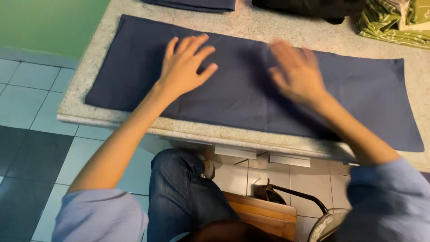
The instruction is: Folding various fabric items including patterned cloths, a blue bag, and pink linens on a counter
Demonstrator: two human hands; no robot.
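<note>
Lying flat along the speckled stone countertop (268,24), the folded navy cloth (358,94) runs from the left end of the counter almost to the right frame edge, its near long edge just inside the counter's front lip.

Left hand (183,67): palm down, fingers spread, resting on the left half of the cloth; nothing gripped. Right hand (298,74): also flat and spread over the middle of the cloth, blurred by motion; it appears unclenched and holds nothing, though whether the palm presses or skims the fabric cannot be told.

Risks, as judged from this layout:
- The cloth's near edge sits close to the lip; a stroke drawn toward the body could drag that edge over the side and let the fabric slide onto the tiled floor (31,103).
- Uneven pressure between the two hands could shift the upper layer against the lower and set a crease or skew the fold.
- An outward sweep of the right hand could carry the cloth's far corner toward the neighbouring fabrics.

Surroundings: a second dark blue folded piece (197,4) at the far edge, apart from the cloth; a black fabric bundle (309,6) beyond the right hand; a green striped fabric pile (389,24) at the far right corner, near but not touching. Below the counter, the person's jeans-clad knee (179,188) and a wooden seat (264,213). Nothing lies on the cloth besides the hands.
</note>
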